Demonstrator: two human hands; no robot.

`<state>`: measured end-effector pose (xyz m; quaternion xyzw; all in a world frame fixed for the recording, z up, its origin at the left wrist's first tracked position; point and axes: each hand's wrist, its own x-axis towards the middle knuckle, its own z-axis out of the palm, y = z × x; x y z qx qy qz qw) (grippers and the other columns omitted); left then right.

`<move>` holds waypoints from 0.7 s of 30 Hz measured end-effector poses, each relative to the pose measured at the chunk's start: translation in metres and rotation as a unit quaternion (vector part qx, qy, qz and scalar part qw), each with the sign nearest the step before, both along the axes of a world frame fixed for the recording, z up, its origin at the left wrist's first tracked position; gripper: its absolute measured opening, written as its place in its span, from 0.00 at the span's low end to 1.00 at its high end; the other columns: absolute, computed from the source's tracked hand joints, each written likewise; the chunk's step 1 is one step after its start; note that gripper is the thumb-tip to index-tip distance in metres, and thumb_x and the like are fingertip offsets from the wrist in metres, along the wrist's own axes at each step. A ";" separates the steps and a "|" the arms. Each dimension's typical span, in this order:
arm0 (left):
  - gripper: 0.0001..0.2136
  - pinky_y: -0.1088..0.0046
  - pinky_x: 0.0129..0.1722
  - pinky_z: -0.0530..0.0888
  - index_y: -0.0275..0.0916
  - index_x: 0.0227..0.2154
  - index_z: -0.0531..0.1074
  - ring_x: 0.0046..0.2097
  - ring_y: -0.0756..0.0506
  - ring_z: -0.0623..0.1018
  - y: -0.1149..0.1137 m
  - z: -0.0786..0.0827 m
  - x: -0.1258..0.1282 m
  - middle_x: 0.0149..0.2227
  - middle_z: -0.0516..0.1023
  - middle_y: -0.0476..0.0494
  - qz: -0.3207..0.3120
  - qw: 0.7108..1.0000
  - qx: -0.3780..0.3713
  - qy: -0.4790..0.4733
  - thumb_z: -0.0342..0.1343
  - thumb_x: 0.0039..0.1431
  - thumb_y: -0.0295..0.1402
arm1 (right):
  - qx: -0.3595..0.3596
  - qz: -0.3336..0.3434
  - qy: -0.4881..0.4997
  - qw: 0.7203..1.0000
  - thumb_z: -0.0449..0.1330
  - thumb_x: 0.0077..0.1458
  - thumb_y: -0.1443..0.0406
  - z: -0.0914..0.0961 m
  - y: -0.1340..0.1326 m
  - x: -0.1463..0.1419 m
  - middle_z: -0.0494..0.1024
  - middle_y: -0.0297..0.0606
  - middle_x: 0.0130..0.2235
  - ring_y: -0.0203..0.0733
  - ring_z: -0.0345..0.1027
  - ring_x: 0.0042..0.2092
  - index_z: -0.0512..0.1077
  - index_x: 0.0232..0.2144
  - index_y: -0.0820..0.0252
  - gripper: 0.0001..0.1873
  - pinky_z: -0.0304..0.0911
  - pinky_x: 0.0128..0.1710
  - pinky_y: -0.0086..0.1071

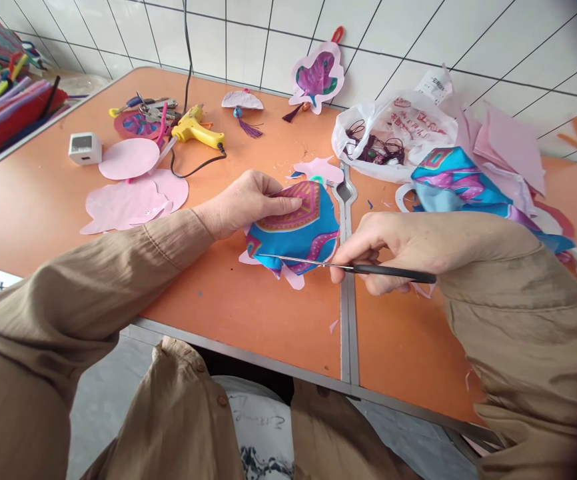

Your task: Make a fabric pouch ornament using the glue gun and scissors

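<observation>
Blue patterned fabric [288,233] was over the orange table [248,320], pinched in my left hand [251,203]; my right hand [393,247] gripped scissors [388,270] across its near edge, where slack could bunch it, skewing the cut.

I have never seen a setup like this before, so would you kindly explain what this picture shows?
There is no machine here: a person works bare-handed, and the one picture comes from a camera worn on their head, looking forward and down. The left hand holds a blue patterned cloth. The right hand holds scissors, their blades at the cloth's lower part. Around them on the orange table lie pink cut-outs, a yellow glue gun, a white cube and a white plastic bag.
</observation>
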<state>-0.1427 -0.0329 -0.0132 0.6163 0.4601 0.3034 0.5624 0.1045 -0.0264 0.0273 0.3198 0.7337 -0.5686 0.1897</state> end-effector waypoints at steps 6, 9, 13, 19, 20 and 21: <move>0.23 0.74 0.19 0.54 0.37 0.17 0.67 0.20 0.55 0.60 0.000 0.000 0.000 0.18 0.63 0.51 -0.002 1.000 0.002 0.003 0.70 0.54 0.47 | -0.013 -0.002 -0.014 1.000 0.67 0.51 0.59 0.004 -0.002 -0.004 0.71 0.27 0.24 0.32 0.65 0.22 0.77 0.37 0.59 0.13 0.62 0.21 0.24; 0.23 0.74 0.21 0.56 0.37 0.18 0.67 0.21 0.54 0.62 0.000 0.000 0.000 0.18 0.64 0.50 -0.004 1.000 -0.001 0.004 0.70 0.54 0.47 | -0.014 -0.015 -0.010 1.000 0.61 0.52 0.63 0.009 -0.006 -0.006 0.68 0.25 0.23 0.29 0.62 0.22 0.73 0.35 0.60 0.07 0.60 0.22 0.22; 0.23 0.73 0.23 0.58 0.37 0.18 0.68 0.22 0.53 0.63 0.000 0.000 -0.001 0.18 0.64 0.50 -0.004 1.000 -0.001 0.011 0.69 0.54 0.47 | -0.011 -0.013 -0.019 1.000 0.58 0.51 0.65 0.014 -0.009 -0.009 0.67 0.25 0.23 0.28 0.61 0.23 0.71 0.34 0.61 0.07 0.59 0.22 0.21; 0.23 0.73 0.21 0.55 0.37 0.18 0.68 0.21 0.54 0.61 0.001 -0.002 -0.001 0.18 0.63 0.50 -0.008 1.000 0.007 -0.004 0.70 0.53 0.47 | 0.000 -0.015 -0.037 0.999 0.61 0.48 0.65 0.015 -0.008 -0.012 0.68 0.27 0.23 0.30 0.62 0.22 0.71 0.33 0.61 0.08 0.58 0.20 0.22; 0.22 0.73 0.21 0.55 0.37 0.18 0.68 0.21 0.54 0.61 0.001 -0.002 -0.001 0.18 0.64 0.50 -0.006 1.000 0.005 -0.005 0.70 0.53 0.46 | -0.002 -0.014 -0.038 0.999 0.62 0.48 0.65 0.015 -0.009 -0.012 0.68 0.27 0.23 0.30 0.63 0.22 0.71 0.33 0.61 0.08 0.58 0.20 0.22; 0.22 0.73 0.21 0.55 0.37 0.18 0.68 0.21 0.54 0.61 0.000 -0.002 0.000 0.18 0.64 0.50 -0.004 1.000 0.003 -0.004 0.70 0.54 0.45 | -0.001 -0.014 -0.038 0.999 0.61 0.49 0.65 0.015 -0.009 -0.012 0.69 0.27 0.23 0.30 0.62 0.22 0.72 0.33 0.61 0.07 0.58 0.20 0.22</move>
